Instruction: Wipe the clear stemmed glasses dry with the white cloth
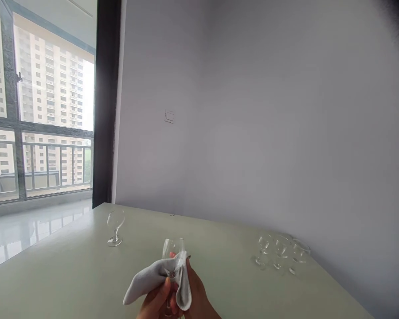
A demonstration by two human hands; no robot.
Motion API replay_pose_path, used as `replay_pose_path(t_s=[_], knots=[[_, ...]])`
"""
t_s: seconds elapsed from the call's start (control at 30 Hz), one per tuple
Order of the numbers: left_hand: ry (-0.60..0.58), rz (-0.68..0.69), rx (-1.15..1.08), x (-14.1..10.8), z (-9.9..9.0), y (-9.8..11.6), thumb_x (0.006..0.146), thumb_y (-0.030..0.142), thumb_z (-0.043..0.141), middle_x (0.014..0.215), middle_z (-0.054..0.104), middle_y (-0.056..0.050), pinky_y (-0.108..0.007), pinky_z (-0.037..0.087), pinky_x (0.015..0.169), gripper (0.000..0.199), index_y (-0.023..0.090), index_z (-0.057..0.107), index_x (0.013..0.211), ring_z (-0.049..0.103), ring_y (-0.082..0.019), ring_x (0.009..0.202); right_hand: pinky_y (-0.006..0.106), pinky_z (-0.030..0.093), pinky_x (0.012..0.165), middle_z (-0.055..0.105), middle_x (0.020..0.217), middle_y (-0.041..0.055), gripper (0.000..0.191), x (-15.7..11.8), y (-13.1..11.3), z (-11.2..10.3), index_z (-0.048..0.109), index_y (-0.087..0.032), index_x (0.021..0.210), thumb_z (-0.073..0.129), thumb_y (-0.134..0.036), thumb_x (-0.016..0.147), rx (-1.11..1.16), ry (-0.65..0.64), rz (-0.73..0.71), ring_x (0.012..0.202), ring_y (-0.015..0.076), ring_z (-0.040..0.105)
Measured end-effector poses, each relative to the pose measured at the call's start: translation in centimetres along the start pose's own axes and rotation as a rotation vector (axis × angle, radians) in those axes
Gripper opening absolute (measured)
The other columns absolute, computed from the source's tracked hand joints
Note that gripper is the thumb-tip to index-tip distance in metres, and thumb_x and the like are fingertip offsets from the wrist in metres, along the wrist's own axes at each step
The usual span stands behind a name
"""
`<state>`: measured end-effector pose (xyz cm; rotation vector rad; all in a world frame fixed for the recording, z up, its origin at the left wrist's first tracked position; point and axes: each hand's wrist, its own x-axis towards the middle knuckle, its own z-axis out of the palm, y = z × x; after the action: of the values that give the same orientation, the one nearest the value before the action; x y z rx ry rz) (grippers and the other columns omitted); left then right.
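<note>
Low in the head view, a clear stemmed glass (pixel 168 248) is held upright above the table between both hands. My left hand (pixel 156 301) is closed around its lower part, thumb toward the bowl's base. A grey cloth (pixel 149 279) drapes across the glass and hangs off to the left, with another fold hanging on the right. My right hand (pixel 197 288) is closed on the cloth, pressing it to the right side of the bowl. The cloth and fingers hide part of the bowl and stem.
A single stemmed glass (pixel 115 228) stands at the table's far left. Several more stemmed glasses (pixel 281 250) are grouped at the right, near the wall. The pale green table (pixel 226 270) meets a grey wall (pixel 269 133) behind. Left of it are a floor and windows.
</note>
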<state>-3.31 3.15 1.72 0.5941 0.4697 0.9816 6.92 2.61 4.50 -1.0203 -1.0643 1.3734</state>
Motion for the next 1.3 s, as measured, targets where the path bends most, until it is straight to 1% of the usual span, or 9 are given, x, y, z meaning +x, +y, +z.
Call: replay_pose_path(t_s=[0.17, 0.3, 0.43, 0.67, 0.77, 0.87, 1.0, 1.13, 1.3], knots=[[0.155, 0.07, 0.069, 0.7, -0.3, 0.2, 0.057, 0.046, 0.078, 0.053, 0.056, 0.005, -0.021, 0.038, 0.048, 0.043, 0.017, 0.062, 0.085, 0.052, -0.01, 0.046, 0.036, 0.037, 0.096, 0.062, 0.11, 0.0102, 0.068, 0.5, 1.4, 0.0, 0.059, -0.016, 0.11, 0.056, -0.07, 0.068, -0.038, 0.143, -0.213, 0.112, 0.025, 0.05], [0.322, 0.177, 0.013, 1.7, -1.2, -0.3, 0.05, 0.037, 0.083, 0.079, 0.066, -0.002, -0.03, 0.046, 0.065, 0.082, 0.022, 0.047, 0.122, 0.063, -0.021, 0.069, 0.036, 0.043, 0.087, 0.065, 0.096, 0.0101, 0.064, 1.0, 2.6, 0.6, 0.062, -0.014, 0.102, 0.063, -0.066, 0.064, 0.007, 0.114, -0.271, 0.095, 0.0246, 0.058], [0.442, 0.321, 0.2, 2.5, -2.2, 0.4, 0.038, 0.036, 0.087, 0.09, 0.062, -0.005, -0.03, 0.046, 0.063, 0.109, 0.026, 0.033, 0.132, 0.062, -0.022, 0.071, 0.034, 0.045, 0.075, 0.064, 0.08, 0.0064, 0.065, 1.6, 2.7, 0.4, 0.062, -0.013, 0.094, 0.067, -0.067, 0.058, 0.071, 0.114, -0.237, 0.076, 0.0202, 0.058], [0.57, 0.688, 0.557, -0.7, 0.0, 5.1, 0.066, 0.049, 0.068, 0.131, 0.046, -0.004, -0.036, 0.036, 0.092, 0.062, 0.036, 0.044, 0.122, 0.04, -0.028, 0.122, 0.028, 0.041, 0.068, 0.061, 0.076, 0.0028, 0.04, 1.3, 0.9, -1.2, 0.06, -0.014, 0.1, 0.056, -0.047, 0.077, -0.331, 0.212, -0.329, 0.07, 0.0164, 0.051], [0.533, 0.518, 0.634, -1.1, 0.5, 5.1, 0.059, 0.052, 0.072, 0.116, 0.059, -0.006, -0.037, 0.04, 0.088, 0.055, 0.027, 0.06, 0.107, 0.05, -0.031, 0.111, 0.027, 0.043, 0.067, 0.065, 0.076, 0.0032, 0.036, 0.9, 0.6, -1.1, 0.059, -0.015, 0.106, 0.053, -0.038, 0.079, -0.505, 0.187, -0.404, 0.069, 0.0172, 0.055], [0.306, 0.272, 0.478, -0.7, 0.8, 3.7, 0.054, 0.053, 0.075, 0.084, 0.067, -0.008, -0.035, 0.047, 0.07, 0.055, 0.02, 0.066, 0.098, 0.061, -0.029, 0.083, 0.025, 0.044, 0.06, 0.066, 0.072, 0.0017, 0.034, 0.4, 0.7, -0.5, 0.058, -0.019, 0.109, 0.053, -0.035, 0.079, -0.605, 0.066, -0.34, 0.064, 0.0172, 0.059], [0.117, 0.174, 0.276, -0.7, 1.4, 2.8, 0.06, 0.049, 0.073, 0.072, 0.064, -0.005, -0.029, 0.048, 0.062, 0.047, 0.02, 0.065, 0.096, 0.06, -0.021, 0.069, 0.029, 0.046, 0.075, 0.067, 0.102, 0.0066, 0.062, 0.0, 1.0, -0.1, 0.034, -0.022, 0.137, 0.053, -0.023, 0.077, -0.592, 0.017, -0.22, 0.086, 0.0199, 0.064], [0.1, 0.142, 0.272, -1.2, 1.6, 3.7, 0.066, 0.045, 0.07, 0.071, 0.062, -0.002, -0.025, 0.046, 0.06, 0.036, 0.021, 0.064, 0.092, 0.058, -0.017, 0.067, 0.035, 0.048, 0.074, 0.066, 0.106, 0.0097, 0.081, 0.3, 1.0, -0.1, 0.016, -0.021, 0.143, 0.051, -0.011, 0.071, -0.772, -0.032, -0.231, 0.089, 0.024, 0.064], [0.158, 0.177, 0.343, -1.2, 1.5, 4.3, 0.063, 0.046, 0.072, 0.076, 0.065, -0.002, -0.026, 0.046, 0.061, 0.039, 0.021, 0.064, 0.091, 0.06, -0.019, 0.073, 0.04, 0.049, 0.07, 0.069, 0.096, 0.016, 0.075, 0.9, 1.6, 0.4, 0.037, -0.016, 0.135, 0.059, -0.007, 0.064, -1.189, 0.061, -0.402, 0.084, 0.0318, 0.064]])
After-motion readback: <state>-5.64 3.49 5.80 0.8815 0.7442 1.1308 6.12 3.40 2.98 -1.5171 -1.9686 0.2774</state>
